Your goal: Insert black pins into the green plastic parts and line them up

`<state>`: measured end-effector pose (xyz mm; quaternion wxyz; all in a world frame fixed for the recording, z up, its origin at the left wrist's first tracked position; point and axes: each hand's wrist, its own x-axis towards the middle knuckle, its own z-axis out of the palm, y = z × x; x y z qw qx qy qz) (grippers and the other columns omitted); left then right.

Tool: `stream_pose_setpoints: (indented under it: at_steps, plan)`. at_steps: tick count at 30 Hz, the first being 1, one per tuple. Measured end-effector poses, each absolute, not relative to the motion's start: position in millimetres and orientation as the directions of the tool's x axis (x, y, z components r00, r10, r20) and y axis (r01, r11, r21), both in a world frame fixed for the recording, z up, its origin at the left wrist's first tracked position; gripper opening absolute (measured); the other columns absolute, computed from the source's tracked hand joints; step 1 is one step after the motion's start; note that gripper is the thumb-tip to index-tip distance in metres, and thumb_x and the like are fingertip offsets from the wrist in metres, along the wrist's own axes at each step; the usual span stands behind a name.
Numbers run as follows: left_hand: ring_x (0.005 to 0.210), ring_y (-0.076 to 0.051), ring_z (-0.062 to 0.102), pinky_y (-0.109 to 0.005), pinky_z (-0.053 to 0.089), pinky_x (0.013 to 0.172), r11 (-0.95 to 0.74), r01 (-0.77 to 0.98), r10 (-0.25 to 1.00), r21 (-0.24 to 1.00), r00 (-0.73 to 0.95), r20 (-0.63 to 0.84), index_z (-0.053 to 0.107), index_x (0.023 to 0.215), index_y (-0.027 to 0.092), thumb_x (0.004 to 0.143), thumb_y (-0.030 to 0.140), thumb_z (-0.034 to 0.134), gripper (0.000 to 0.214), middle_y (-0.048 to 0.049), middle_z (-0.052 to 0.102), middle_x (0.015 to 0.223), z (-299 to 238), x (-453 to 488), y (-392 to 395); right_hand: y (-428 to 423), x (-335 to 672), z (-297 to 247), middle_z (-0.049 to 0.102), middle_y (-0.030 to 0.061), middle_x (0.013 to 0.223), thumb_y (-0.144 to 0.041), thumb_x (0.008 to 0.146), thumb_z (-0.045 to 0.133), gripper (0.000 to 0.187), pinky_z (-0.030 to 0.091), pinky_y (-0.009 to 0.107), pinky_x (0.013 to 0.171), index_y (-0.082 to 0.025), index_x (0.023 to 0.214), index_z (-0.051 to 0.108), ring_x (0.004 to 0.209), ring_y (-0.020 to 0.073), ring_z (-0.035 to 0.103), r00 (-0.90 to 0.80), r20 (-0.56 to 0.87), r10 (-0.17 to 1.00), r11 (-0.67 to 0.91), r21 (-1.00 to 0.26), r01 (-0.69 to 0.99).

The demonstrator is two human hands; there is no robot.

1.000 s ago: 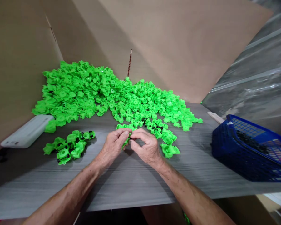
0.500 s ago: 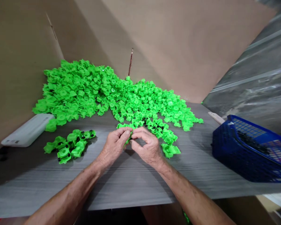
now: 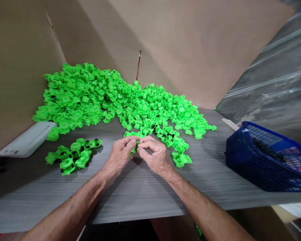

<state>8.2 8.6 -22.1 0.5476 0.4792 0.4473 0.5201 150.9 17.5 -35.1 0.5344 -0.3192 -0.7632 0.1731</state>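
Observation:
In the middle of the head view my left hand (image 3: 122, 152) is closed, pinching a small bright green plastic piece (image 3: 133, 151) between thumb and fingers. The piece is mostly hidden, so its shape is hard to tell. My right hand (image 3: 154, 155) meets it from the other side, thumb and forefinger pinched against it. Whatever lies between those fingertips is too small to make out. To the left sits a group of green toy car bodies (image 3: 81, 158) fitted with black wheels and axles. More loose green bodies (image 3: 182, 159) lie just right of my right hand.
A large heap of green bodies (image 3: 87, 97) covers the back of the grey table (image 3: 140, 204). At the right stands a blue plastic basket (image 3: 256, 164) with black parts (image 3: 268, 149) inside. A white box-like object (image 3: 27, 139) lies at the left. Brown panels (image 3: 190, 50) rise behind.
Both hands keep their pinch on the green piece, with slight finger movement. The whole view has shifted a little; the piles and basket stay as they were.

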Motion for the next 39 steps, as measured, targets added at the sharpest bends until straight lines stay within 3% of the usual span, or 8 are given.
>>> stream_pose_setpoints:
  at_steps: [6, 11, 15, 17, 21, 26, 33, 39]
  plan:
    - [0.05, -0.01, 0.043, -0.022, 0.033, 0.047, 0.04, -0.112, 0.999, 0.993, 0.002, -0.04, 0.071, 0.082, 0.012, 0.067, 0.043, 0.066, 0.035, 0.0002, 0.057, 0.059, -23, 10, 7, 20, 143, -45, 0.063, 0.002, 0.075, -0.012, 0.077, 0.057, 0.015, 0.051, 0.027, 0.068, -0.019, 0.066, 0.063, 0.07, 0.013, 0.062, -0.197, 0.738, 0.645, 0.756, -0.579, 0.307]
    - [0.063, -0.013, 0.051, -0.023, 0.039, 0.055, 0.006, -0.104, 0.997, 0.995, -0.074, -0.014, 0.073, 0.087, 0.016, 0.072, 0.043, 0.066, 0.033, -0.003, 0.066, 0.077, -22, 9, 9, 31, 160, -40, 0.066, 0.0029, 0.078, -0.019, 0.081, 0.059, 0.01, 0.05, 0.026, 0.067, -0.019, 0.075, 0.067, 0.073, 0.0139, 0.063, -0.152, 0.686, 0.711, 0.698, -0.663, 0.27]
    - [0.076, -0.016, 0.056, -0.024, 0.041, 0.068, -0.042, -0.012, 0.979, 0.999, -0.2, 0.039, 0.074, 0.087, 0.019, 0.073, 0.042, 0.068, 0.028, -0.0029, 0.07, 0.084, -26, -1, 17, 50, 188, -46, 0.064, 0.0018, 0.07, -0.021, 0.081, 0.058, 0.013, 0.047, 0.026, 0.062, -0.017, 0.075, 0.069, 0.065, 0.0139, 0.059, -0.01, 0.612, 0.791, 0.557, -0.713, 0.426]
    - [0.077, -0.016, 0.056, -0.024, 0.041, 0.07, -0.046, -0.001, 0.972, 0.999, -0.232, 0.044, 0.074, 0.085, 0.019, 0.072, 0.044, 0.069, 0.029, -0.0023, 0.07, 0.082, -29, -6, 21, 55, 195, -52, 0.062, 0.0019, 0.068, -0.018, 0.078, 0.058, 0.013, 0.046, 0.026, 0.062, -0.017, 0.073, 0.07, 0.063, 0.0142, 0.058, -0.071, 0.558, 0.827, 0.496, -0.663, 0.561]
    - [0.075, -0.014, 0.055, -0.023, 0.041, 0.068, -0.011, -0.057, 0.977, 0.998, -0.214, -0.001, 0.073, 0.084, 0.017, 0.066, 0.048, 0.075, 0.037, -0.0026, 0.07, 0.081, -32, -7, 23, 53, 189, -58, 0.065, 0.0042, 0.077, -0.017, 0.078, 0.062, 0.013, 0.045, 0.027, 0.065, -0.017, 0.084, 0.074, 0.068, 0.0161, 0.06, -0.256, 0.408, 0.877, 0.436, -0.446, 0.782]
    - [0.057, -0.009, 0.05, -0.022, 0.041, 0.052, 0.142, -0.295, 0.979, 0.945, -0.102, -0.179, 0.069, 0.083, 0.014, 0.054, 0.045, 0.083, 0.045, 0.0006, 0.064, 0.07, -29, -2, 20, 46, 176, -54, 0.066, 0.0059, 0.088, -0.022, 0.085, 0.061, 0.016, 0.045, 0.027, 0.07, -0.022, 0.094, 0.074, 0.08, 0.0185, 0.062, -0.35, 0.305, 0.886, 0.431, -0.258, 0.865]
    - [0.054, -0.014, 0.06, -0.031, 0.053, 0.054, 0.245, -0.462, 0.957, 0.853, -0.024, -0.288, 0.053, 0.079, 0.017, 0.05, 0.009, 0.079, 0.04, 0.0028, 0.062, 0.065, -25, -1, 17, 49, 180, -57, 0.068, 0.0062, 0.086, -0.011, 0.083, 0.055, 0.02, 0.045, 0.027, 0.069, -0.02, 0.082, 0.073, 0.081, 0.0191, 0.062, -0.351, 0.328, 0.877, 0.432, -0.216, 0.876]
    - [0.061, -0.014, 0.062, -0.027, 0.051, 0.057, 0.233, -0.449, 0.968, 0.862, 0.027, -0.248, 0.059, 0.093, 0.014, 0.055, 0.012, 0.078, 0.043, -0.0025, 0.067, 0.075, -25, -1, 17, 50, 180, -55, 0.07, 0.008, 0.087, -0.009, 0.081, 0.053, 0.023, 0.046, 0.027, 0.071, -0.018, 0.087, 0.073, 0.08, 0.0203, 0.064, -0.349, 0.3, 0.888, 0.423, -0.233, 0.876]
